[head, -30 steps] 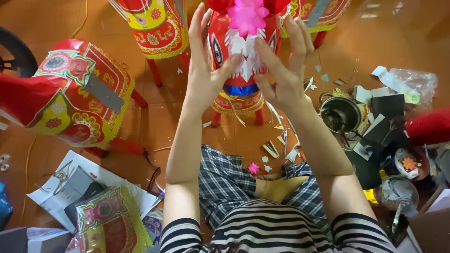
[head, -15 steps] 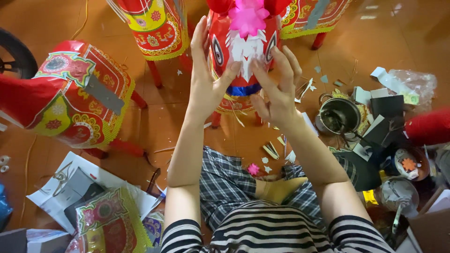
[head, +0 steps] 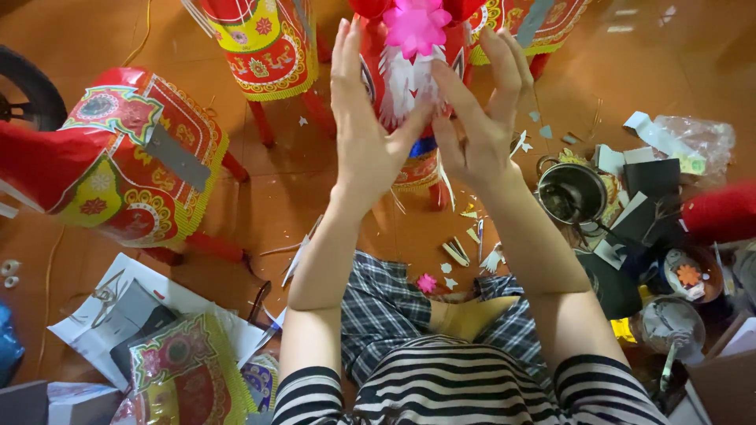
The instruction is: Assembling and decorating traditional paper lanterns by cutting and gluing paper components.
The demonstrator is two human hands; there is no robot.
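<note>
My left hand [head: 364,126] and my right hand [head: 479,118] are raised in front of a red paper animal figure [head: 402,79] with a white fringed face and a pink paper flower [head: 416,24] on top. Both hands press their thumbs and fingertips against the white fringe at its front. The fingers of both hands point up, partly spread. The figure's lower body and legs are mostly hidden behind my hands. My arms in striped sleeves reach forward over my plaid-clad knees [head: 386,307].
A larger red paper animal [head: 118,165] stands at left, two more [head: 264,43] [head: 543,24] behind. Printed decorated sheets [head: 177,370] lie lower left. At right are a small metal pot [head: 571,193], paper scraps, dark boxes and a red furry roll [head: 720,212]. Paper cuttings [head: 457,252] litter the floor.
Both hands came closer together on the figure's front and then rose slightly; fingers now stretch higher beside the pink flower. The figure stays in place.
</note>
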